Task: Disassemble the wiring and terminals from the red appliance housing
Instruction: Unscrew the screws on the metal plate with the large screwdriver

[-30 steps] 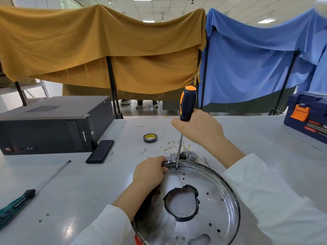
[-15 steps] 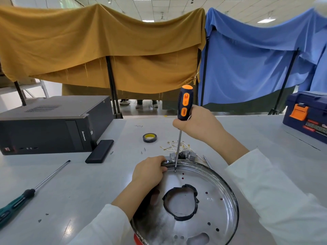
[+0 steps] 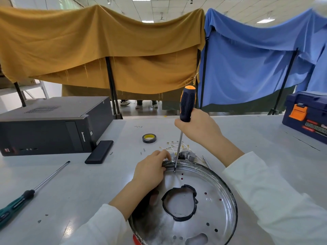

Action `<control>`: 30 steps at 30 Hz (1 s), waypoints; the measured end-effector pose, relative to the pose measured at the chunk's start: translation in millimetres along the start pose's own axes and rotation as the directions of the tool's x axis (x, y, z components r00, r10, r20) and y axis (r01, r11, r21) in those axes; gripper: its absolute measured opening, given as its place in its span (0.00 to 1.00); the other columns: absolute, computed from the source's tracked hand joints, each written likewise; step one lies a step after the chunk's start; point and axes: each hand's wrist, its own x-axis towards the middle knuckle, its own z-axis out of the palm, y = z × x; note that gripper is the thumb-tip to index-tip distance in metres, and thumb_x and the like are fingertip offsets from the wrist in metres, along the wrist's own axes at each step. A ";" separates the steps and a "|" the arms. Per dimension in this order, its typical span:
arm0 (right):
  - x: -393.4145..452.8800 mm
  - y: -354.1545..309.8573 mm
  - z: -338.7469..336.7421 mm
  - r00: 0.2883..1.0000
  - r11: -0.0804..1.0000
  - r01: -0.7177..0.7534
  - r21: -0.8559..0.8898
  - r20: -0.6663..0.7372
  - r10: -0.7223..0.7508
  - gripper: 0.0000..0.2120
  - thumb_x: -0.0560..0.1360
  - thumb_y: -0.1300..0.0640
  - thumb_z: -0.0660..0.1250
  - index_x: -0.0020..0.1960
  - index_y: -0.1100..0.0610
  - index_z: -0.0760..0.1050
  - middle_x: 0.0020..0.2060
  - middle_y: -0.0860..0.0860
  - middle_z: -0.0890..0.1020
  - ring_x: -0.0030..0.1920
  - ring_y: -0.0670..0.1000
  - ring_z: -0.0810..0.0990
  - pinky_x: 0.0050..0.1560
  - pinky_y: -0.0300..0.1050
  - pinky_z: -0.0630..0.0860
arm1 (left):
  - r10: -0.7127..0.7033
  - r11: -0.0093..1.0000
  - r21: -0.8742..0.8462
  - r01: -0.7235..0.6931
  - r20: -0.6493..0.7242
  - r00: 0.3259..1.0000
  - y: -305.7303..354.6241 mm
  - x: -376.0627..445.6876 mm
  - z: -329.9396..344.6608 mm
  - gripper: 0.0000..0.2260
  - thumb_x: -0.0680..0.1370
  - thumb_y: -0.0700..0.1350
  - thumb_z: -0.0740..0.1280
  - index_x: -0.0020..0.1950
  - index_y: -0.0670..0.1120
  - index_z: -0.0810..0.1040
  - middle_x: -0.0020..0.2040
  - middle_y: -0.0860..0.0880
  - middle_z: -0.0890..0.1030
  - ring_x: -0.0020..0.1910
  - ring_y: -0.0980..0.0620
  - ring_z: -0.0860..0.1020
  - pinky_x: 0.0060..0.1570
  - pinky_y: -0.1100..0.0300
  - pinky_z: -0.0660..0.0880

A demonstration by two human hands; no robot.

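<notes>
**Q:** Fingers [image 3: 160,162] of the left hand [image 3: 149,171]: what do they hold?

**A:** They curl over the far rim of the round shiny metal plate [image 3: 221,209], which lies nearest on the grey surface [image 3: 88,183]; a sliver of the red housing [image 3: 135,239] shows beneath it. Brace firmly.

**Q:** And the right hand [image 3: 198,129]?

**A:** It grips the black-and-orange screwdriver [image 3: 187,103], tip near the rim. Keep the shaft vertical and press down while turning. Loose yellow-tipped wires [image 3: 174,145] lie beyond.

**Q:** Changes?

**A:** The handle has rotated; its black grip face now shows.

Person wearing long white sleeves [image 3: 276,197] on both arms, cuffs ending loosely at the wrists, bare left hand [image 3: 150,171] showing at center, bare right hand [image 3: 198,127] showing toward twelve o'clock
</notes>
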 end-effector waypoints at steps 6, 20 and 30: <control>-2.2 5.4 0.2 0.999 1.000 0.001 0.027 -0.042 0.000 0.13 0.72 0.50 0.63 0.32 0.51 0.63 0.26 0.47 0.69 0.28 0.49 0.70 0.30 0.41 0.64 | 0.107 0.992 -0.071 -0.106 0.006 0.994 3.1 3.5 -2.9 0.11 0.76 0.42 0.63 0.54 0.56 0.75 0.59 0.59 0.72 0.57 0.56 0.72 0.51 0.59 0.73; -6.9 14.3 -7.0 0.998 0.996 -0.028 0.079 -0.058 0.032 0.13 0.72 0.50 0.63 0.33 0.52 0.63 0.27 0.48 0.70 0.29 0.49 0.70 0.29 0.41 0.64 | 0.113 0.992 0.035 -0.118 0.119 0.987 10.9 12.5 1.1 0.10 0.76 0.53 0.66 0.54 0.52 0.81 0.54 0.56 0.77 0.52 0.55 0.74 0.46 0.62 0.70; -11.7 25.0 -28.6 0.977 0.919 -0.063 0.389 -0.164 0.137 0.13 0.69 0.52 0.66 0.31 0.56 0.66 0.22 0.47 0.66 0.24 0.48 0.64 0.29 0.41 0.63 | 0.056 0.987 -0.149 -0.056 -0.007 0.998 7.7 14.2 -12.0 0.04 0.76 0.50 0.67 0.48 0.51 0.80 0.51 0.56 0.79 0.52 0.55 0.76 0.55 0.58 0.71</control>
